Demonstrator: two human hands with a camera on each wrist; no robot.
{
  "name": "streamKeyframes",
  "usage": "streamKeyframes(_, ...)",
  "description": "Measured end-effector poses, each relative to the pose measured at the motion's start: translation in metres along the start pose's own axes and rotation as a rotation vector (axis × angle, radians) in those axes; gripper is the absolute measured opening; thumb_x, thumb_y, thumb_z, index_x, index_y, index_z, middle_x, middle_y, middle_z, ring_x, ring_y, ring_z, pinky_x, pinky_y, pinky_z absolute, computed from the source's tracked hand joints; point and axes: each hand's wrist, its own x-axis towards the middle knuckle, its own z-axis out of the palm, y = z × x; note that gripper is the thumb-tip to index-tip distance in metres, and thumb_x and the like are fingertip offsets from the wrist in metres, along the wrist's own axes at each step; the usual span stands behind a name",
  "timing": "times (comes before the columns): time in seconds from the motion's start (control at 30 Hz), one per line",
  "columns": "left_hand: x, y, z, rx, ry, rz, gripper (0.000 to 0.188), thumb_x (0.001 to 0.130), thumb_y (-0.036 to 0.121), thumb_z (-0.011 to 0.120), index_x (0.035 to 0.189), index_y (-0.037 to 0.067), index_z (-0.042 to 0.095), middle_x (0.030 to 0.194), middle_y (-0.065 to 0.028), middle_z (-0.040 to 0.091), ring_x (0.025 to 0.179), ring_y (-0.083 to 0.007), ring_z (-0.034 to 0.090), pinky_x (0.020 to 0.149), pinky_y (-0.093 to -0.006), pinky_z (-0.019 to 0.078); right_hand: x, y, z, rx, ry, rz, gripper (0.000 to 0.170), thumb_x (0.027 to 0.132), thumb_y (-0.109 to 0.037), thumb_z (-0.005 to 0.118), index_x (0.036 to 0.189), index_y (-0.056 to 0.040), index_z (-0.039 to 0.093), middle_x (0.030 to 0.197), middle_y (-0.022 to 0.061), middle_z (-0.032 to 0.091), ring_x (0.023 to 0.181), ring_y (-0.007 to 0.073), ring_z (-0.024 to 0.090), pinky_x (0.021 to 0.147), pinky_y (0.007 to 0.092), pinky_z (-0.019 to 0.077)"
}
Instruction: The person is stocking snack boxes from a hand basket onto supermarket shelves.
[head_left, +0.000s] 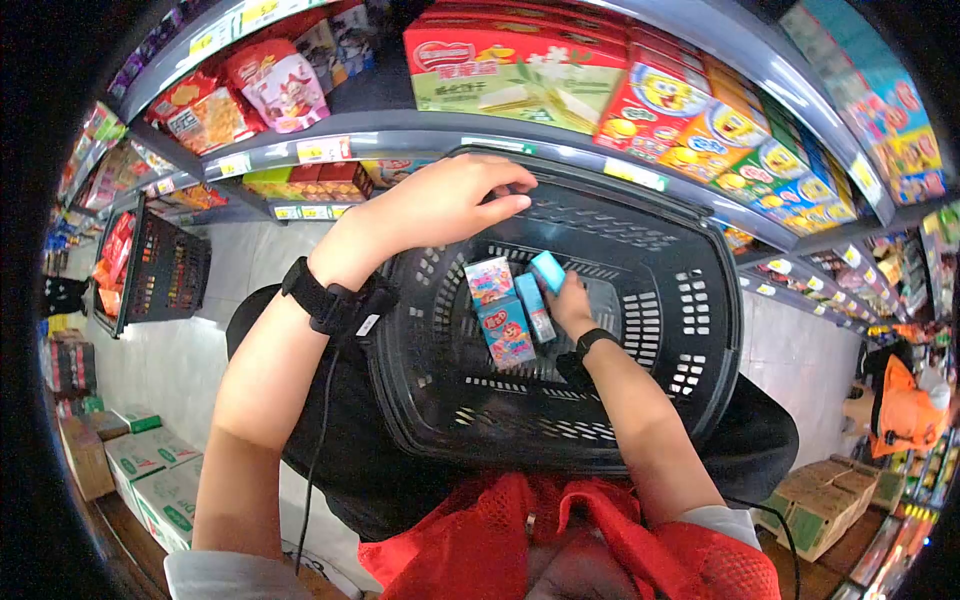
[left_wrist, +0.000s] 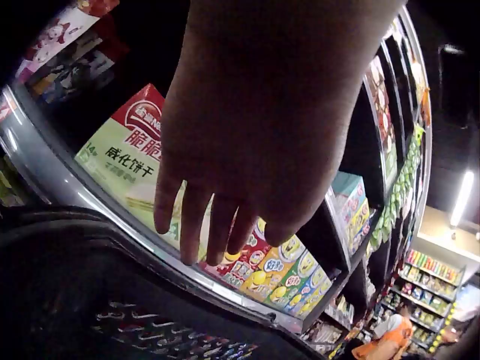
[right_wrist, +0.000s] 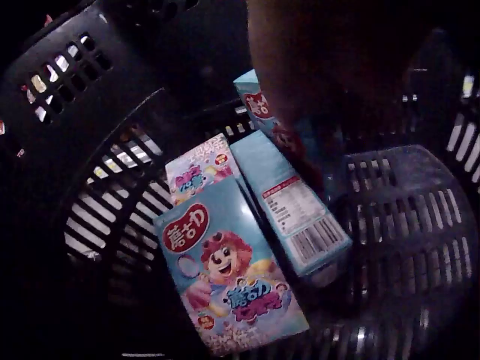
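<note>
A black basket stands in front of the person, with several small blue and pink boxes lying in it. The right hand reaches down inside and grips a light blue box, beside another blue box that lies on its side with its barcode up. In the right wrist view the same hand is dark and hides part of its box. Over the basket's far left rim hangs the left hand, fingers relaxed and holding nothing; the left wrist view shows this hand before the shelf.
Shelves with wafer boxes, cartoon snack boxes and snack bags run along the far side. Another basket stands on the floor at left. Cartons lie at lower left and lower right. Someone in orange is at right.
</note>
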Motion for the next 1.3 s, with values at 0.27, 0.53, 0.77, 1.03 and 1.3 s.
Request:
streamKeyframes(0.27, -0.013, -0.018, -0.016, 0.069, 0.052, -0.08, 0.029, 0.085, 0.02, 0.051, 0.104, -0.001, 0.053, 0.097, -0.0155, 0.06, 0.087, -0.0252, 0.06, 0.078, -0.0345, 0.0459, 0.023, -0.001, -0.047, 0.504, 0.118, -0.227, 0.032, 0.073, -0.028, 0.067, 0.082, 0.0019, 0.057, 0.067, 0.0117, 0.061, 0.064, 0.014, 0.059, 0.056, 0.0303, 0.0453)
streamKeyframes(0.53, -0.001, -0.002, 0.029, -0.123, 0.167, -0.121, 0.048, 0.084, 0.021, 0.054, 0.12, -0.006, 0.037, 0.113, -0.0215, 0.05, 0.088, -0.022, 0.059, 0.079, -0.032, 0.0457, -0.028, -0.113, -0.164, 1.211, 0.095, -0.299, 0.044, 0.087, -0.04, 0.049, 0.1, 0.0026, 0.054, 0.095, 0.008, 0.059, 0.086, 0.0123, 0.055, 0.078, 0.0247, 0.0423)
streamKeyframes(0.77, 0.004, 0.021, 0.032, -0.435, 0.389, -0.309, 0.052, 0.08, 0.024, 0.062, 0.116, -0.007, 0.041, 0.101, -0.0148, 0.058, 0.09, -0.0163, 0.058, 0.079, -0.0284, 0.046, -0.047, -0.14, -0.173, 1.542, 0.068, -0.306, 0.04, 0.092, -0.033, 0.037, 0.108, 0.0009, 0.05, 0.106, 0.0094, 0.057, 0.099, 0.0169, 0.053, 0.085, 0.0301, 0.0426)
streamKeyframes(1.03, -0.004, 0.032, 0.011, -1.06, 0.567, -0.361, 0.042, 0.089, 0.03, 0.046, 0.112, -0.005, 0.045, 0.102, -0.0119, 0.058, 0.093, -0.0165, 0.057, 0.079, -0.0283, 0.0448, -0.08, -0.063, -0.011, -0.466, -0.508, -0.418, 0.05, 0.082, -0.026, 0.054, 0.12, -0.0013, 0.034, 0.11, 0.0267, 0.049, 0.101, 0.0378, 0.052, 0.084, 0.0426, 0.0443)
streamKeyframes(1.3, -0.009, 0.005, -0.003, -1.425, 0.61, -0.378, 0.037, 0.09, 0.026, 0.043, 0.116, 0.0, 0.045, 0.113, -0.0104, 0.055, 0.104, -0.0185, 0.054, 0.09, -0.0345, 0.0419, -0.022, 0.016, 0.018, -0.218, -0.449, -0.095, 0.055, 0.073, -0.02, 0.065, 0.116, -0.0026, 0.036, 0.101, 0.0208, 0.054, 0.093, 0.0314, 0.056, 0.076, 0.0414, 0.0475)
